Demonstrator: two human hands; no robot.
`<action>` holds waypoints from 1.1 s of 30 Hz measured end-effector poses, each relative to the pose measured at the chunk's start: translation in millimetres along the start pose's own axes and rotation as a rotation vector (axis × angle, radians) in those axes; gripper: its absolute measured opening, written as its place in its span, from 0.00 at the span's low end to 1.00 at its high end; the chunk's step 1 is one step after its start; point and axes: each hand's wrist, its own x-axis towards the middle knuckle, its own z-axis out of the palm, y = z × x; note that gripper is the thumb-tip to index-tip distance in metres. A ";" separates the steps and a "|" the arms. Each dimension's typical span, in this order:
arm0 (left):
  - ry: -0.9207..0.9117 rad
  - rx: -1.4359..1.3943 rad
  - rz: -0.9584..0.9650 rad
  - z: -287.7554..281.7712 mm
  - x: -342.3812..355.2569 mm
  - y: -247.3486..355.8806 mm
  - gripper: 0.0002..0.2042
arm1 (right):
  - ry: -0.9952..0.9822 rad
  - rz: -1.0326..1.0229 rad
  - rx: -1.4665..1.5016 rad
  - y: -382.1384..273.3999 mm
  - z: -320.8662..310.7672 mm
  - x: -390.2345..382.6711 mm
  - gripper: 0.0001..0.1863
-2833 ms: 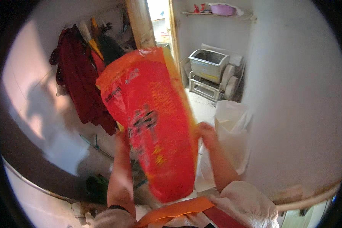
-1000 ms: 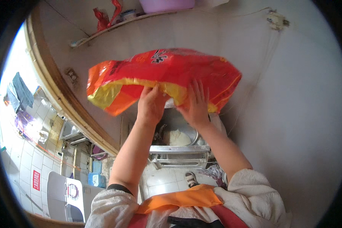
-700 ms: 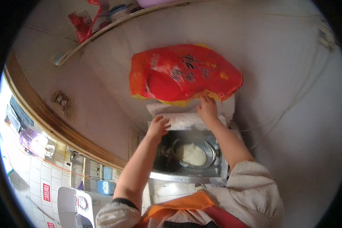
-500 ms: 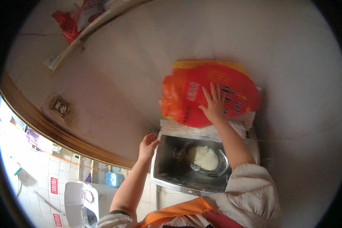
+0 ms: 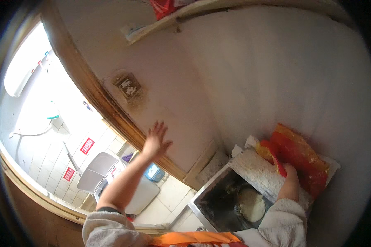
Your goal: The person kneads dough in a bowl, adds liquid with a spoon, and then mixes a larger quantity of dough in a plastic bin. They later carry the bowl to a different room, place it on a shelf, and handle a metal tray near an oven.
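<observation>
My left hand (image 5: 155, 142) is raised in front of the wall beside the wooden door frame, fingers spread, holding nothing. At the right, my right hand (image 5: 290, 179) grips the near edge of a red and yellow plastic bag (image 5: 303, 150); some of its fingers are hidden by the bag. The bag lies crumpled on the pale, flour-stained top (image 5: 259, 173) of a metal machine. In the machine's open metal tub (image 5: 212, 201), below and left of that hand, rests a smooth white lump that looks like dough (image 5: 251, 205).
A wooden door frame (image 5: 99, 99) runs diagonally at the left, with a stained wall switch (image 5: 129, 86) beside it. Through the doorway stand a white twin-tub washing machine (image 5: 134, 189) and a blue container (image 5: 154, 173). A shelf (image 5: 169, 20) crosses the wall above.
My view has swung left, bringing more of the doorway in. My right hand went from lying flat on the bag to gripping its edge; the bag is more crumpled. My left hand has risen off the tub's edge.
</observation>
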 end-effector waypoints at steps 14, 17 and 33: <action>0.265 0.196 0.213 25.6 37.7 -22.0 0.26 | 0.240 0.072 0.253 -10.8 -52.0 -186.3 0.18; 0.106 -0.163 0.576 79.0 -30.0 72.4 0.24 | 0.250 0.165 0.335 17.9 -39.6 -291.6 0.18; -0.374 -0.718 2.132 79.9 -549.0 334.6 0.14 | 0.404 2.186 0.503 -84.1 124.6 -1303.9 0.25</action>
